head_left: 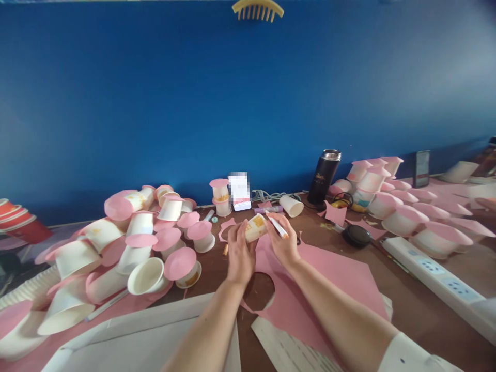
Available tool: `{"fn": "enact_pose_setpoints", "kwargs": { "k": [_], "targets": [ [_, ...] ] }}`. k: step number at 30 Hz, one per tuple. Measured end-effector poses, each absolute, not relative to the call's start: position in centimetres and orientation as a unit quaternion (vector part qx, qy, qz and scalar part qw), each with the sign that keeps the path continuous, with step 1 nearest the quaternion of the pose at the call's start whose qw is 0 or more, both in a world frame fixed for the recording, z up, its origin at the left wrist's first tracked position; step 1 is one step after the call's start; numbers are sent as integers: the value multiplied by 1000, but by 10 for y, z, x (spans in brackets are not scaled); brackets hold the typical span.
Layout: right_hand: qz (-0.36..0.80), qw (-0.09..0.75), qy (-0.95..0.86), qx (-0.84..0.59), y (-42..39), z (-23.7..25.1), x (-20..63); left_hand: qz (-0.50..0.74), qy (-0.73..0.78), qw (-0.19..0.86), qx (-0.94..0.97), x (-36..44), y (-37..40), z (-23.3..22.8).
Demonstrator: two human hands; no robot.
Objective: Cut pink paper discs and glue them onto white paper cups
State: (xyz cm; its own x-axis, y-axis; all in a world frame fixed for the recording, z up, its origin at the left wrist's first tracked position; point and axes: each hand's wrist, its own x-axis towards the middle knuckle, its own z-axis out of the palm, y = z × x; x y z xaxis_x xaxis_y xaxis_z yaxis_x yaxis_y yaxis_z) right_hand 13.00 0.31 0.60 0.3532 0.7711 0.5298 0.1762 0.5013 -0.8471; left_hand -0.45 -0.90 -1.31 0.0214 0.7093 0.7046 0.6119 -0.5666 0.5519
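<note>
My left hand (pixel 239 258) is closed round a white paper cup (pixel 256 228) with a yellow print, tilted on its side. My right hand (pixel 285 247) grips a slim white pen (pixel 278 227) with an orange end, close beside the cup; whether its tip touches the cup I cannot tell. Beneath both hands lies a large pink paper sheet (pixel 337 274), with a round hole cut near its left edge. Another white paper cup (pixel 291 205) rests on its side just beyond my right hand.
Many paper cups with pink paper discs (pixel 180 263) crowd the left; more (pixel 405 219) stand right. A black flask (pixel 324 178), lit phone (pixel 240 191) and cables line the blue wall. A power strip (pixel 437 279) lies right, a white board (pixel 155 336) front left.
</note>
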Motion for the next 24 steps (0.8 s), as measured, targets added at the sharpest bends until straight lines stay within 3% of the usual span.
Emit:
{"fn": "enact_pose_setpoints", "kwargs": {
  "k": [3,5,9,13,17,24],
  "targets": [
    [307,705,-435,-468,4,12,127,574,483,76,657,-5,-8,-12],
    [383,714,-360,-463,4,17,124,602,511,153,594,-6,-6,-11],
    [507,730,-217,-404,6,21,120,564,523,445,459,-4,-1,-8],
    [587,721,-147,-337,6,17,116,539,376,684,317,-1,-5,-1],
    [618,707,-129,-319,4,14,112,540,285,751,253,-2,-9,4],
    [571,692,-209,-388,3,9,107,583,268,746,177,-3,-8,4]
  ]
}}
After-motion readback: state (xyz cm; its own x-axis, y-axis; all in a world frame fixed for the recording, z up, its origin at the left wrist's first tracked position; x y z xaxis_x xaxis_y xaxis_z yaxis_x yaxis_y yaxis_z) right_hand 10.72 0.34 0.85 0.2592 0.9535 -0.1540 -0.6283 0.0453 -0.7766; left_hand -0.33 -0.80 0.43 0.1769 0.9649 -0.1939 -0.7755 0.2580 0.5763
